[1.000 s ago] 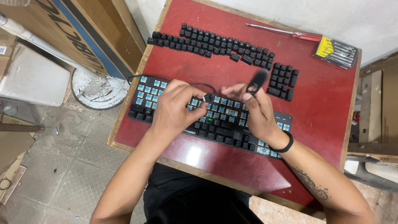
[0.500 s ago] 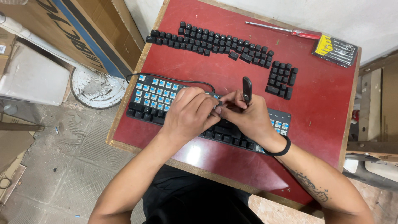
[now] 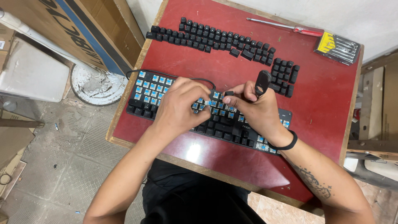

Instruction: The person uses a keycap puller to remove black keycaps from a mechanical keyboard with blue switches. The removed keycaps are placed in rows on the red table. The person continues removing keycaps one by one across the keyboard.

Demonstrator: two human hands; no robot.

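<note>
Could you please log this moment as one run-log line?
left hand: on black keyboard with blue switches | right hand: holds small black keycap, black puller tool | red table

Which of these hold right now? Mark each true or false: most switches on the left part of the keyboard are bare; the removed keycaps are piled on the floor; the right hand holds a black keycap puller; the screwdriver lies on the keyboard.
1. Most switches on the left part of the keyboard are bare: true.
2. The removed keycaps are piled on the floor: false, they lie in rows on the red table.
3. The right hand holds a black keycap puller: true.
4. The screwdriver lies on the keyboard: false, it lies at the table's far edge.
</note>
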